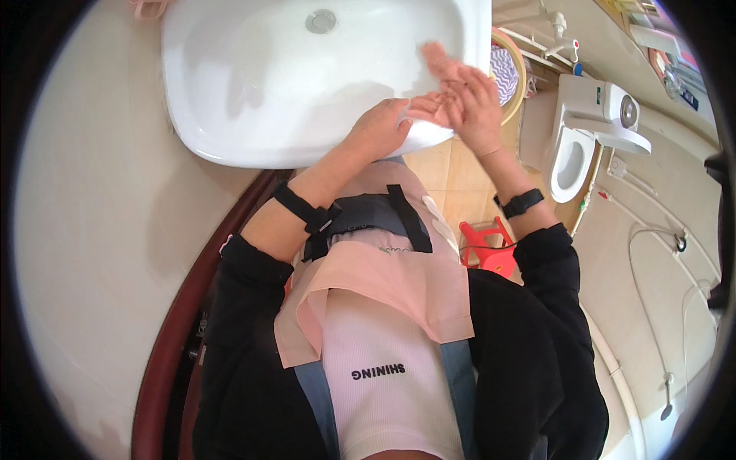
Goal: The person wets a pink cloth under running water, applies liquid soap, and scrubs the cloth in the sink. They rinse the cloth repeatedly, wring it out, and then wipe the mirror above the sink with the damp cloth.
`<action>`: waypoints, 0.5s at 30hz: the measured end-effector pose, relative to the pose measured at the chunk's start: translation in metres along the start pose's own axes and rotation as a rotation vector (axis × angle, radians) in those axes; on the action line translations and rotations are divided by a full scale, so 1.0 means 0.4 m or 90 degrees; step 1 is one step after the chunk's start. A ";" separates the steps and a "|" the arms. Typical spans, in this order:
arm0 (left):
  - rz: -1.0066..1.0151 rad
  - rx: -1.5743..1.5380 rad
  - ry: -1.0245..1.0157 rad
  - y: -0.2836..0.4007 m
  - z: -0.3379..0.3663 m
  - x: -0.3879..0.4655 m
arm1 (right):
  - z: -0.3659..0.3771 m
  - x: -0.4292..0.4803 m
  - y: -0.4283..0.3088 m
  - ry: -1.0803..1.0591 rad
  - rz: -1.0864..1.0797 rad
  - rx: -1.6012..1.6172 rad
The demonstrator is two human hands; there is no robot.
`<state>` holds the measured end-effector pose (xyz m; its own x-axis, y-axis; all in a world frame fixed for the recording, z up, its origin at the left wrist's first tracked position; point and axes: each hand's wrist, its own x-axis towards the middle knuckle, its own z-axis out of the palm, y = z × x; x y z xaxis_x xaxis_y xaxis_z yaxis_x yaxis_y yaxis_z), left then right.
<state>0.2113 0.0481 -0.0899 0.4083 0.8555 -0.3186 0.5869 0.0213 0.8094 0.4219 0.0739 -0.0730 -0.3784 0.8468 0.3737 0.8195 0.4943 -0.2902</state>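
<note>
A crumpled pink cloth (432, 107) lies over the near right rim of a white ceramic washbasin (276, 152). My right hand (478, 106) grips it from above, fingers bent over the folds, and part of the cloth sticks out over the bowl. At the near rim, my left hand (379, 129) has its fingertips at the cloth's left end. Its fingers are curled and the thumb stands a little apart; whether it pinches the cloth cannot be made out. The bowl has a round metal drain (320, 21) at the far side.
A yellow-rimmed tub (520, 86) with zigzag-patterned fabric (503, 75) stands right of the basin. Farther right are a white toilet (570, 164) and wall pipes (667, 241). A red plastic stool (489, 247) is on the tiled floor by my right arm. A dark red door frame (172, 339) runs at left.
</note>
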 end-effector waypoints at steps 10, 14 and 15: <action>-0.055 0.009 0.101 -0.104 -0.072 -0.101 | 0.155 -0.031 -0.238 -0.117 0.065 0.201; 0.051 0.076 0.161 -0.142 -0.081 -0.152 | 0.055 -0.003 -0.116 -0.214 -0.033 0.069; 0.068 0.072 0.170 -0.149 -0.080 -0.163 | 0.027 0.003 -0.083 -0.276 -0.010 0.019</action>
<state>0.1274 0.0074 -0.1016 0.2829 0.9557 -0.0815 0.6301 -0.1211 0.7670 0.3895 0.0607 -0.0724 -0.5425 0.8397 -0.0250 0.8014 0.5084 -0.3151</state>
